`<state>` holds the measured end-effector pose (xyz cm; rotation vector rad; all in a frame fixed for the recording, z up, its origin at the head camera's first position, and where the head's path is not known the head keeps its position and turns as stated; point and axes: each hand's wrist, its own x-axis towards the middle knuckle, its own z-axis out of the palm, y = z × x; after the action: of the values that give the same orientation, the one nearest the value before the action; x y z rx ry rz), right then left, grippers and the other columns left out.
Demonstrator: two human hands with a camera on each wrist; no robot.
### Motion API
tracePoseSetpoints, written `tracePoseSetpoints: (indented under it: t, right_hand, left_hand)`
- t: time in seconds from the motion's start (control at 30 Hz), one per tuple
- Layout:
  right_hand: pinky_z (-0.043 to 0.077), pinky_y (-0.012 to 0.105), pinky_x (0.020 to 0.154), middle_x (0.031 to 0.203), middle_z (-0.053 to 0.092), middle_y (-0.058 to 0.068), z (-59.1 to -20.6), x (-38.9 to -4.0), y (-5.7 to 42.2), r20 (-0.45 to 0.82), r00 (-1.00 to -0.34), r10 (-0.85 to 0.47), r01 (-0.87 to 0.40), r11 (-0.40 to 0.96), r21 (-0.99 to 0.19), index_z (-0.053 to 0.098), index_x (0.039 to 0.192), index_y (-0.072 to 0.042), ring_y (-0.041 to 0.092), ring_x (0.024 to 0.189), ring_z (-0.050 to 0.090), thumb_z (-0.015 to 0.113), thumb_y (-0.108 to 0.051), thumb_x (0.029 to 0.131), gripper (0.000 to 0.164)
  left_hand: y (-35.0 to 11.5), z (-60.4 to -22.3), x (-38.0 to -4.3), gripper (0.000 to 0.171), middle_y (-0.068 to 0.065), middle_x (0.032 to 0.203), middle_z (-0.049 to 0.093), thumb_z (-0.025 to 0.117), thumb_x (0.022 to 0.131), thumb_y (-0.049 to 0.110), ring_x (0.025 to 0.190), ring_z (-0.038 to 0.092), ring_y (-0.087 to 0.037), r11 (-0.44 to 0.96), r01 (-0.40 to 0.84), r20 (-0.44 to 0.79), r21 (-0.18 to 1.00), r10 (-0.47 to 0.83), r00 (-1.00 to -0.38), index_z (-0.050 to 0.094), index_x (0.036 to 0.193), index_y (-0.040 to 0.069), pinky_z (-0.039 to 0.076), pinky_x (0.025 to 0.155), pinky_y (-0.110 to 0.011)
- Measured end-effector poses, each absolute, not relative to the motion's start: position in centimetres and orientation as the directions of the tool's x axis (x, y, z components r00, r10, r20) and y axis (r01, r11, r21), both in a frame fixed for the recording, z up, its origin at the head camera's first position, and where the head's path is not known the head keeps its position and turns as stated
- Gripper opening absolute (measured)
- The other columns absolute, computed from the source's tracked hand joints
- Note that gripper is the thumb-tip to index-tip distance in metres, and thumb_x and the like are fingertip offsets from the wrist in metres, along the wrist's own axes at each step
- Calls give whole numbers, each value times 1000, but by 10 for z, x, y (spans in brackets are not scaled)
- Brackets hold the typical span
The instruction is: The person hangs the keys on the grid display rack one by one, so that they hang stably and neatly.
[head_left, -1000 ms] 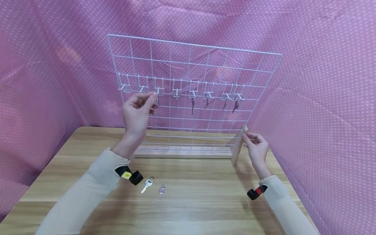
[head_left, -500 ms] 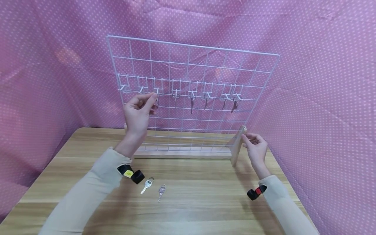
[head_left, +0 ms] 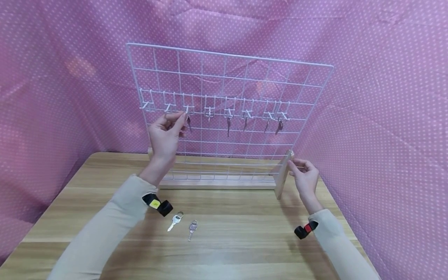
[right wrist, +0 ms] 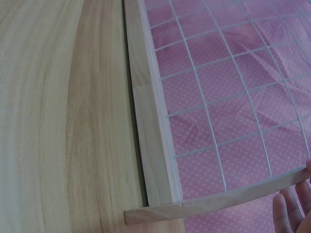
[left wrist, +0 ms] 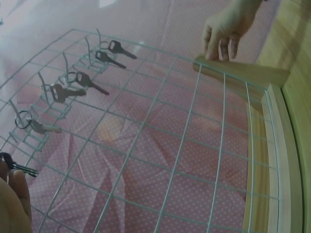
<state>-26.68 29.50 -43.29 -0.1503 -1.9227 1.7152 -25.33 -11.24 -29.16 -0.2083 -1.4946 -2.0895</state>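
Note:
My left hand [head_left: 165, 134] is raised at the third hook from the left on a white wire grid rack [head_left: 231, 74]. Thumb and index finger pinch together at the hook's tip, at the ring end of a dark key [head_left: 189, 123]; the ring itself is hidden. In the left wrist view, that key [left wrist: 24, 168] juts out past the fingertips. My right hand [head_left: 305, 175] grips the upper end of the rack's wooden side support [head_left: 282, 177] between thumb and fingers. Several other keys, such as one dark key [head_left: 229, 126], hang from hooks to the right.
Two silver keys with rings, a larger one [head_left: 176, 220] and a smaller one [head_left: 193, 229], lie on the wooden table [head_left: 238, 241] in front of the rack. Pink dotted cloth [head_left: 385, 116] surrounds the table at the back and sides.
The key at my left fingertips now hangs more into sight, to the right of the fingers. My left forearm has shifted slightly right. My right hand keeps its grip on the side support.

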Motion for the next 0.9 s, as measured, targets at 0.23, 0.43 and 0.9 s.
tracePoseSetpoints:
  t: [0.23,0.43,0.9]
  right_hand:
    - [62,14,64,88,70,-18,-430,-266,294,328,-845,423,-282,168,-945,68,112,12,0,71,68,81,-7,92,30]
    - [62,15,63,87,71,-17,-433,-266,295,331,-841,429,-291,157,-944,68,110,12,0,70,69,81,-5,92,28]
    - [62,16,61,86,71,-15,-433,-266,294,337,-833,439,-311,132,-941,69,108,11,1,69,69,81,-2,90,25]
  left_hand:
    - [-127,-304,-252,5,15,83,76,80,95,15,72,68,-3,-76,450,419,890,-254,-872,79,99,13,61,67,-16]
    - [-146,-334,-242,24,19,89,72,77,98,23,78,65,-2,125,391,405,912,-124,-906,75,114,5,62,72,-16]
    - [-178,-423,-228,27,-14,108,76,78,96,24,84,64,-12,451,209,156,868,153,-976,75,116,6,56,67,-20]
